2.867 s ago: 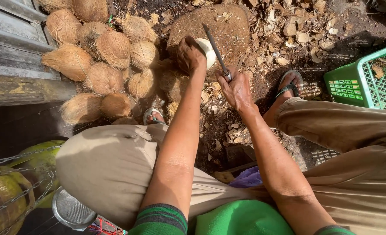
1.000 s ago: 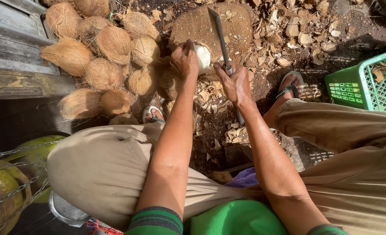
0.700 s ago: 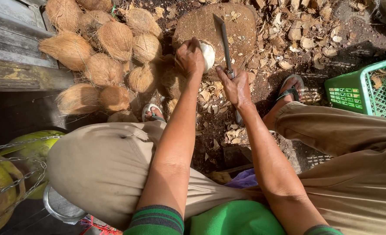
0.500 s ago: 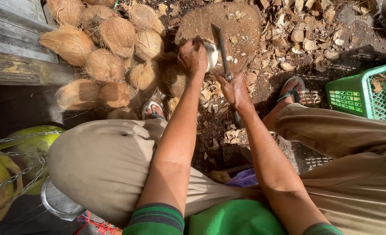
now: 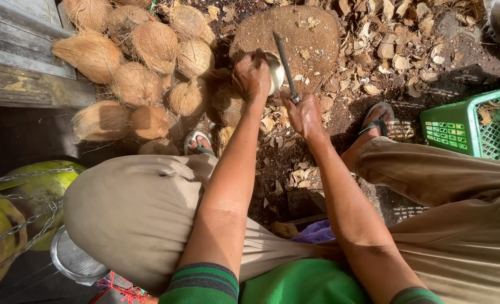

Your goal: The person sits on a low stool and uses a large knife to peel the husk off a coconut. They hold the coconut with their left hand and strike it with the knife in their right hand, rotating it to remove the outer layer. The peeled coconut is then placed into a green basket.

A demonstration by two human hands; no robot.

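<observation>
On the stump (image 5: pixel 312 34), left hand (image 5: pixel 251 76) grips coconut (image 5: pixel 273 70); right hand (image 5: pixel 304 115), seemingly, knife (image 5: pixel 285 65).

Both bare forearms stretch toward the upper middle of the frame; the left hand (image 5: pixel 251 76) is cupped, fingers curled, the right hand (image 5: pixel 303 115) fisted beside it.

Green shirt (image 5: pixel 303 284) with dark-striped cuffs, khaki trousers (image 5: pixel 132 214), grey sandals (image 5: pixel 376 115)
</observation>
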